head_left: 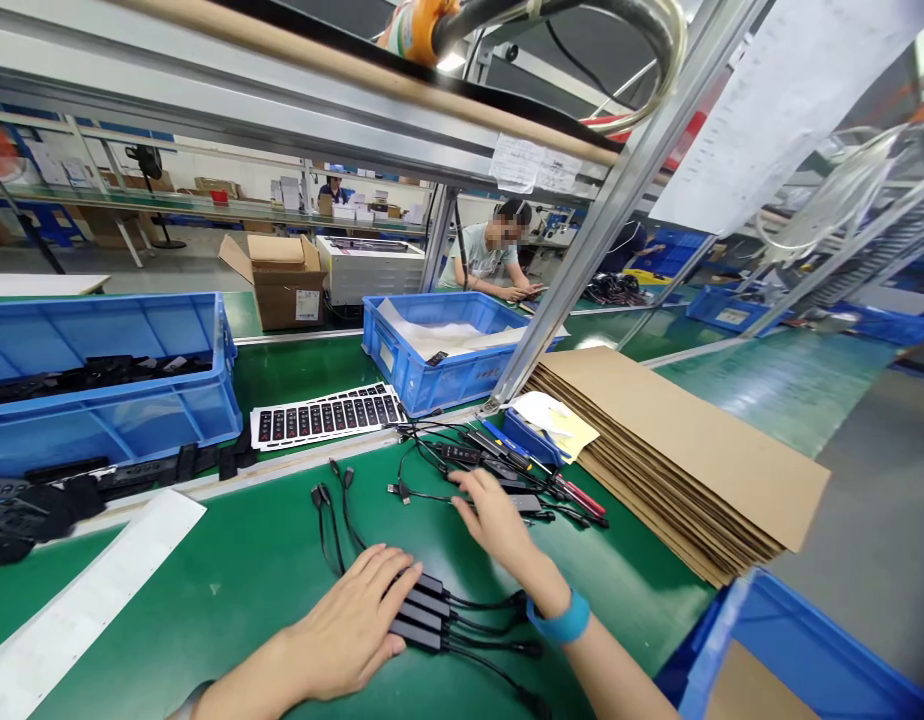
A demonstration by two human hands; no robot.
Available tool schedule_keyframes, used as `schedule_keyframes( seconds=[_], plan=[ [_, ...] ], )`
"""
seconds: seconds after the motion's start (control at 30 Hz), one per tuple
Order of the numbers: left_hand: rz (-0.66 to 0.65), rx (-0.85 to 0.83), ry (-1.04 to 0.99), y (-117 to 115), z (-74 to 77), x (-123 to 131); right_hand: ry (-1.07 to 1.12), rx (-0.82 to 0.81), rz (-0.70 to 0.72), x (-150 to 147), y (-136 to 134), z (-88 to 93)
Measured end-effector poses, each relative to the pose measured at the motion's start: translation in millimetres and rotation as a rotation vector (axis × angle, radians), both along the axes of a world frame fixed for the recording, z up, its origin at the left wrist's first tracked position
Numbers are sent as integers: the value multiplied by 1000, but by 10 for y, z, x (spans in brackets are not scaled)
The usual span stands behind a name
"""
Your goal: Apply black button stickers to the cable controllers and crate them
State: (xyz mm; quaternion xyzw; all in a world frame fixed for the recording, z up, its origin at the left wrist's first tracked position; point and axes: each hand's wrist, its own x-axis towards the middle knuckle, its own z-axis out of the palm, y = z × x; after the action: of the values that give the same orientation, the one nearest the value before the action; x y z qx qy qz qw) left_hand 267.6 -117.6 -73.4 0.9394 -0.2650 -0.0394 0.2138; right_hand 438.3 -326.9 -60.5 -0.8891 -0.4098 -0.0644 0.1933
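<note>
My left hand (349, 625) lies over the left ends of several slim black inline cable boxes (422, 618) set side by side on the green bench. Its fingers are stretched out and its thumb rests by the nearest box; the palm hides the boxes' left ends. Plug ends (321, 494) of thin black cables stick out beyond its fingertips. My right hand (496, 515) reaches over the bench, thumb and fingers apart, with nothing seen in it. Just past its fingertips is a loose pile of similar black boxes and cables, including one with buttons (460, 455).
Pens and red-handled tools (582, 495) lie by a blue box (533, 435). Stacked cardboard sheets (687, 430) stand right, a blue bin (814, 630) below. Blue crates (109, 410) and a label sheet (327, 417) line the back. A white strip (94, 600) lies left. A person (484, 250) sits beyond.
</note>
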Motion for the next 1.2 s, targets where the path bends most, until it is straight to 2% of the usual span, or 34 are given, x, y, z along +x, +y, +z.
schedule_keyframes(
  seconds=[0.07, 0.17, 0.27, 0.43, 0.53, 0.6, 0.7, 0.83, 0.9, 1.0, 1.13, 1.2],
  plan=[
    [-18, 17, 15, 3, -8, 12, -78, -6, -112, 244, 53, 7],
    [-78, 13, -3, 10, -18, 34, -159, -32, -168, 427, 105, 55],
    [-102, 14, -29, 12, -25, 48, -204, -63, -161, 395, 113, 73],
    [-101, 49, -22, 4, 18, 40, -197, -111, -198, 291, 73, 6],
    [-90, 55, -20, -1, 55, 31, -181, -66, -191, 290, 66, 99],
    [-73, 46, -27, -7, 62, 22, -170, -17, -163, 227, 80, 205],
    [-25, 29, -69, -22, 43, 6, -101, 22, -55, -47, 108, 283],
    [-2, 21, -103, -37, 24, -13, 63, 7, 130, -499, 108, 175],
    [-18, 25, -68, -33, 36, -15, 135, -14, 217, -543, 96, 125],
    [-34, 40, -14, -18, 64, -5, 144, -14, 198, -253, 103, 122],
    [-49, 60, 4, -4, 57, 22, 6, -9, -68, 402, 165, 112],
    [-70, 62, 7, -3, 38, 31, -41, -43, -144, 626, 194, 69]
  ],
)
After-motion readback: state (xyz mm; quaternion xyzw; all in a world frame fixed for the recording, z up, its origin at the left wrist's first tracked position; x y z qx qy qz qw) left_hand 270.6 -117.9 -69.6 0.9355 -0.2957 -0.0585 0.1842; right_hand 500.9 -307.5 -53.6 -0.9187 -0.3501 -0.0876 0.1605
